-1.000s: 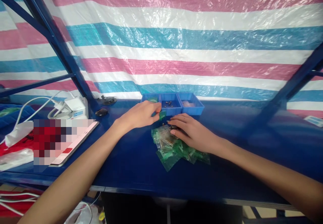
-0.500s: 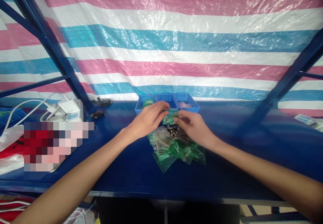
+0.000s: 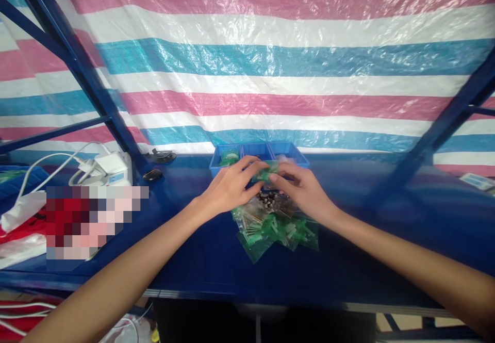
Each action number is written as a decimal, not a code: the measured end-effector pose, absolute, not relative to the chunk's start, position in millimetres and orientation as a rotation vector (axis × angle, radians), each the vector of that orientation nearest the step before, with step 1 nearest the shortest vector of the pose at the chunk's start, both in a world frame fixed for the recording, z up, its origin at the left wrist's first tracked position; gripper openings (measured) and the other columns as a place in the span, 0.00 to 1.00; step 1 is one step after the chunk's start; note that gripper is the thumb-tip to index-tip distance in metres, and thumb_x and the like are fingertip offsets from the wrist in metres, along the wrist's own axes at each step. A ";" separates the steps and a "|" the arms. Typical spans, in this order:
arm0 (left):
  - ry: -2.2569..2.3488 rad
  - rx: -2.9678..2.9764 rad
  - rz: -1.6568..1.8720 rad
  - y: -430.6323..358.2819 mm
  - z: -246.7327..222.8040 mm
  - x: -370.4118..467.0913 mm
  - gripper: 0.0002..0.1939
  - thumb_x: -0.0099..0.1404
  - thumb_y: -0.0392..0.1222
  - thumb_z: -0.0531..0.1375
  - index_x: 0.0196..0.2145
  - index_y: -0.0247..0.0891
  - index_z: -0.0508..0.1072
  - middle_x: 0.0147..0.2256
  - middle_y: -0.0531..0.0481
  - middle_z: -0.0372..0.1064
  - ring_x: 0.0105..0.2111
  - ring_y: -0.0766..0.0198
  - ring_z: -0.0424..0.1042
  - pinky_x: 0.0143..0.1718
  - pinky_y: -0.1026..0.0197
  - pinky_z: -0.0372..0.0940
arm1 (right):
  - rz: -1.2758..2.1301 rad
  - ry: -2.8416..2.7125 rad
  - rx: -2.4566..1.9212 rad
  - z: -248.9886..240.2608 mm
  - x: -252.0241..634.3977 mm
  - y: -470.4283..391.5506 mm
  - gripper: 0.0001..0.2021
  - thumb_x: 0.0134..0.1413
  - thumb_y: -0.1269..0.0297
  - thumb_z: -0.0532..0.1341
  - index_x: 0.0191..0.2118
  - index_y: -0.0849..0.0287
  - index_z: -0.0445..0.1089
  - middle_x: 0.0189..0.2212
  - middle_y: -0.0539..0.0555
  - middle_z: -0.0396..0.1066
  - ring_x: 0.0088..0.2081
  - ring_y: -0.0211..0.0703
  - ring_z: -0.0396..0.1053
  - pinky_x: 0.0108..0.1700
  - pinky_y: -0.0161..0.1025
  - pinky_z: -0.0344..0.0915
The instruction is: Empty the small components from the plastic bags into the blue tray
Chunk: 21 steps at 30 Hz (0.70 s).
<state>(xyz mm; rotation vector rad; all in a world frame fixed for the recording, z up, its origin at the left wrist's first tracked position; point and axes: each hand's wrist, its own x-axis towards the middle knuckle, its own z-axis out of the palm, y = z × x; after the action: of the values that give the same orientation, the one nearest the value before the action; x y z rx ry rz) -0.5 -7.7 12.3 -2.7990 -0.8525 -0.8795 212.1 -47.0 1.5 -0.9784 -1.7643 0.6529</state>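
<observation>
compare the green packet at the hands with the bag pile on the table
The green packet is held in the right hand, while the bag pile lies on the table. The green packet looks small and single; the bag pile is several overlapping bags, spread much wider. Both show see-through green plastic.

The table (image 3: pixel 193 260) (dark blue) bears green packets (image 3: pixel 256 245) and bins (image 3: pixel 215 169).

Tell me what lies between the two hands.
In the head view, a small green plastic bag lies between left hand and right hand, small metal parts just nearer the camera.
</observation>
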 end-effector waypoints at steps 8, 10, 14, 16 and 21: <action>-0.934 -2.811 -0.833 -5.1 9.9 -0.7 0.17 0.78 0.44 0.47 0.60 0.39 0.64 0.42 0.46 0.78 0.37 0.59 0.78 0.34 0.60 0.69 | 0.655 -1.781 -0.950 0.2 212.5 -47.4 0.14 0.67 0.56 0.57 0.46 0.53 0.78 0.47 0.56 0.76 0.41 0.47 0.73 0.36 0.43 0.74; -0.968 -2.770 -0.863 -5.3 10.0 -0.8 0.17 0.78 0.45 0.48 0.60 0.39 0.64 0.41 0.46 0.78 0.35 0.60 0.78 0.33 0.61 0.67 | 0.636 -1.775 -0.980 -1.3 211.5 -47.5 0.12 0.66 0.58 0.58 0.45 0.55 0.78 0.40 0.55 0.77 0.38 0.45 0.73 0.35 0.41 0.72; -1.020 -2.725 -0.979 -5.5 11.7 -1.7 0.20 0.77 0.46 0.51 0.62 0.39 0.60 0.43 0.46 0.77 0.32 0.64 0.76 0.30 0.62 0.66 | 0.613 -1.733 -1.042 -4.1 210.9 -46.8 0.11 0.64 0.60 0.59 0.43 0.57 0.77 0.36 0.54 0.77 0.31 0.42 0.71 0.31 0.39 0.69; -1.005 -2.736 -1.024 -5.7 12.8 -2.1 0.20 0.75 0.43 0.52 0.62 0.38 0.59 0.48 0.43 0.75 0.34 0.64 0.76 0.31 0.62 0.67 | 0.617 -1.712 -1.038 -4.9 211.7 -46.3 0.11 0.63 0.61 0.59 0.43 0.57 0.77 0.35 0.55 0.77 0.31 0.42 0.71 0.30 0.39 0.68; -0.914 -2.808 -0.957 -6.6 14.2 -1.7 0.23 0.69 0.33 0.54 0.60 0.40 0.60 0.58 0.41 0.65 0.42 0.62 0.75 0.35 0.61 0.71 | 0.616 -1.743 -0.988 -4.9 212.4 -48.3 0.12 0.64 0.63 0.58 0.47 0.56 0.77 0.41 0.55 0.78 0.33 0.43 0.72 0.31 0.40 0.69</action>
<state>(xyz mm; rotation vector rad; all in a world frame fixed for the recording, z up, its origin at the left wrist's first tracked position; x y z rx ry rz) -1.7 -6.6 14.2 -2.8083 -0.9144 -0.9570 212.4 -48.3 -4.9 -0.9881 -1.7433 0.6158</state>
